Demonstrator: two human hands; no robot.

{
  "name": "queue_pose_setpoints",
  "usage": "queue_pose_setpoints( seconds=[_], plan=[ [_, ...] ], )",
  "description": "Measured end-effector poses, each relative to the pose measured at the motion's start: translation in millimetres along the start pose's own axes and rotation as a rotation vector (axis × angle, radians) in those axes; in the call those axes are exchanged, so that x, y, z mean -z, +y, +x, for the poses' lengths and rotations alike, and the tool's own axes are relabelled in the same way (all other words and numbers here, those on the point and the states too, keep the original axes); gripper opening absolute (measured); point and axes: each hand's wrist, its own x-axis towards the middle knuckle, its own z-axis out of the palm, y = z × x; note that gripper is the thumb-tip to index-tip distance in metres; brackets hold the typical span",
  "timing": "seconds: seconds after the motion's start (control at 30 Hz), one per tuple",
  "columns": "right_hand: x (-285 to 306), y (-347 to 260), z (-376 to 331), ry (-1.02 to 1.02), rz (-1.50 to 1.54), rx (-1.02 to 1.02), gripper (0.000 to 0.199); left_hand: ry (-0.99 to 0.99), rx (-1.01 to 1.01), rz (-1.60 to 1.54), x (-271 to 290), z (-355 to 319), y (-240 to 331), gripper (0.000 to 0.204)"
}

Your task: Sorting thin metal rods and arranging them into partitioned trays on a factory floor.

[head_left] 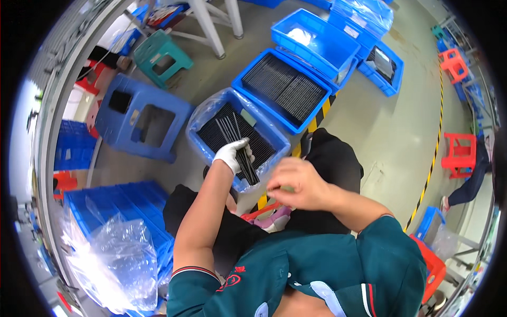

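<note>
1. Left hand (231,154), white glove, grip clamped on a bundle of thin black strips (244,161); bundle sits over the near rim of the plastic-lined blue bin (205,117) at 12 o'clock from the lap.
2. Right hand (298,182) bare, fingers curled together; holding anything: can't tell; at 3 o'clock of bundle, near.
3. 2nd blue bin (248,79) w/ black strips at 1 o'clock; blue stool (141,122) at 10.

Two hands work here: one white-gloved left hand (231,154) and one bare right hand (297,183). Around the plastic-lined blue crate (211,113) beneath the gloved hand sit four more blue crates beyond it, one blue stool (142,119) and one teal stool (161,55) to its left, and two red stools far right.
</note>
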Motion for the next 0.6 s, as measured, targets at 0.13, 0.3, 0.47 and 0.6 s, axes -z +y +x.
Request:
queue_pose_setpoints(
  seconds=[0.13,0.3,0.47,0.6],
  plan=[
    [9.6,3.4,-26.1,0.037,-0.011,-0.053,0.011,0.096,0.14,0.195,-17.5,59.6,-3.4,0.01],
    [37.1,3.4,-27.6,0.138,0.033,-0.055,0.012,-0.007,0.139,0.588,-72.7,128.8,14.1,0.011],
    [71.5,15.6,-30.0,0.262,0.2,-0.171,0.018,0.032,0.125,0.897,-127.8,208.0,54.2,0.013],
    [93.6,24.5,-34.4,0.396,0.306,-0.229,0.02,0.013,0.063,1.31,-134.1,321.3,86.6,0.03]
  ],
)
